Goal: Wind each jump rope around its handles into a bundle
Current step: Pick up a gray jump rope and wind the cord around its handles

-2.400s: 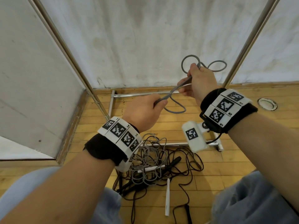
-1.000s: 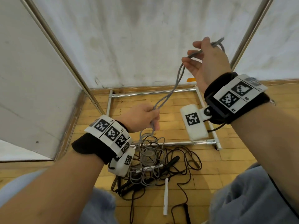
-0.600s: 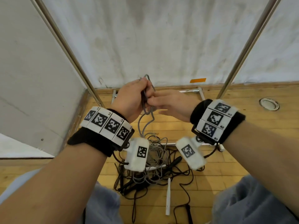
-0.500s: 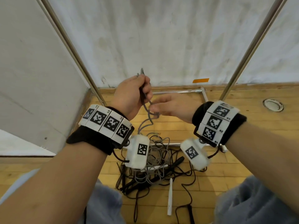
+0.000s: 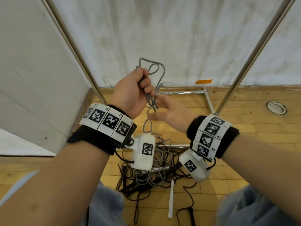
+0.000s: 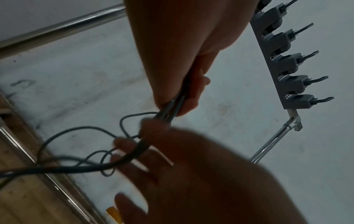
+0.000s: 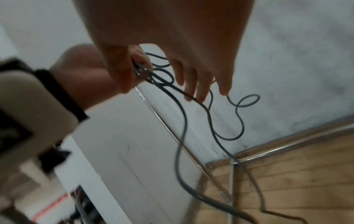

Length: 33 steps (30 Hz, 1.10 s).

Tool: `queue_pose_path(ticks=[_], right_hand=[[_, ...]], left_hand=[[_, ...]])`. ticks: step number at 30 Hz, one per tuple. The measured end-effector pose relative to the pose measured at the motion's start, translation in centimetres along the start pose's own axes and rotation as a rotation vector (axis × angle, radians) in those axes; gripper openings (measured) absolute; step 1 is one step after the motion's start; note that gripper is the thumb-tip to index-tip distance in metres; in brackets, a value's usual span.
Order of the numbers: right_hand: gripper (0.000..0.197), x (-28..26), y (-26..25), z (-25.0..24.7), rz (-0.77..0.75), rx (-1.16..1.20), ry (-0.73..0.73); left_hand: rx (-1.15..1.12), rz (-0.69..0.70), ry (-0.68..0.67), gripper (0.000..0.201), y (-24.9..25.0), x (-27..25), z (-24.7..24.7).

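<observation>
A grey jump rope (image 5: 157, 69) is gathered into loops that stick up from my left hand (image 5: 138, 88), which grips the strands in a fist in front of the wall. My right hand (image 5: 164, 110) is just below it, palm up, its spread fingers (image 7: 191, 84) brushing the strands (image 7: 210, 121) that hang from the fist. The left wrist view shows the rope (image 6: 172, 106) pinched in the left fingers (image 6: 189, 97) and running over the blurred right hand (image 6: 191, 166). The rope drops to a tangled pile of grey and black ropes (image 5: 154, 175) on the floor.
A white handle (image 5: 171, 198) and a black handle (image 5: 192, 216) lie on the wood floor between my knees. Slanted metal poles (image 5: 254, 53) and floor bars (image 5: 184, 92) frame the corner. A grey hook rack (image 6: 287, 63) hangs above. A floor ring (image 5: 276, 107) is right.
My right hand carried a raised stretch of rope down to the left hand, which took it into its fist. The right hand then let go and spread its fingers under the fist.
</observation>
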State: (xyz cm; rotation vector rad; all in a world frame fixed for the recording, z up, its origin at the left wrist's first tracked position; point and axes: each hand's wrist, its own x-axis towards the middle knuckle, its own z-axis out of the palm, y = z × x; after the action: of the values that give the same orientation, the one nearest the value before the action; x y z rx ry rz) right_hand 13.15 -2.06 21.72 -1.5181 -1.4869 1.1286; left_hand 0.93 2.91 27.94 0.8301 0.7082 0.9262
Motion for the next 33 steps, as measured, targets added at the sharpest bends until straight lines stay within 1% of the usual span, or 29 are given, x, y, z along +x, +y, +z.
queue_pose_path(ticks=[1, 3, 4, 6, 8, 12, 13, 15, 17, 20, 24, 27, 30, 33], right_hand=[[0.064, 0.1, -0.4, 0.0, -0.038, 0.101, 0.034], [0.038, 0.1, -0.8, 0.1, -0.1, 0.212, 0.043], [0.025, 0.0, -1.0, 0.2, -0.114, 0.224, 0.043], [0.003, -0.3, -1.0, 0.4, -0.103, 0.144, 0.025], [0.02, -0.2, -0.6, 0.7, -0.099, 0.015, -0.013], [0.032, -0.4, 0.5, 0.6, -0.081, -0.303, -0.101], [0.037, -0.5, 1.0, 0.5, -0.052, -0.382, -0.126], [0.043, -0.6, 1.7, 0.2, 0.029, -0.451, -0.192], [0.045, -0.7, 2.0, 0.1, 0.078, -0.44, -0.221], [0.042, -0.4, 1.9, -0.1, 0.14, -0.332, -0.229], [0.03, -0.4, 1.4, -0.4, 0.183, -0.197, -0.205], [0.029, -0.3, 1.0, -1.0, 0.179, -0.124, -0.221], [0.026, -0.2, 0.9, -2.3, 0.162, -0.141, -0.176], [0.027, -0.6, 1.3, -3.4, 0.231, -0.258, -0.146]], left_hand=[[-0.015, -0.015, -0.025, 0.033, -0.1, -0.1, 0.2], [-0.036, -0.043, -0.075, 0.033, -0.2, -0.3, 0.6], [-0.036, -0.052, -0.095, 0.033, -0.2, -0.4, 0.7], [-0.013, -0.056, -0.107, 0.033, 0.0, -0.5, 0.7], [0.014, -0.039, -0.076, 0.033, 0.2, -0.4, 0.5], [-0.025, 0.047, 0.062, 0.031, 1.4, -0.2, -0.1], [-0.037, 0.071, 0.101, 0.031, 1.9, -0.1, -0.3], [-0.067, 0.11, 0.176, 0.031, 2.7, 0.2, -0.9], [-0.091, 0.135, 0.236, 0.033, 3.2, 0.4, -1.6], [-0.102, 0.162, 0.299, 0.033, 3.5, 0.7, -2.3], [-0.086, 0.177, 0.411, 0.033, 3.5, 1.3, -3.0], [-0.07, 0.154, 0.47, 0.025, 3.6, 1.4, -3.4], [-0.108, 0.123, 0.467, 0.023, 3.9, 1.6, -3.9], [-0.036, 0.143, 0.502, 0.024, 4.2, 1.8, -4.6]])
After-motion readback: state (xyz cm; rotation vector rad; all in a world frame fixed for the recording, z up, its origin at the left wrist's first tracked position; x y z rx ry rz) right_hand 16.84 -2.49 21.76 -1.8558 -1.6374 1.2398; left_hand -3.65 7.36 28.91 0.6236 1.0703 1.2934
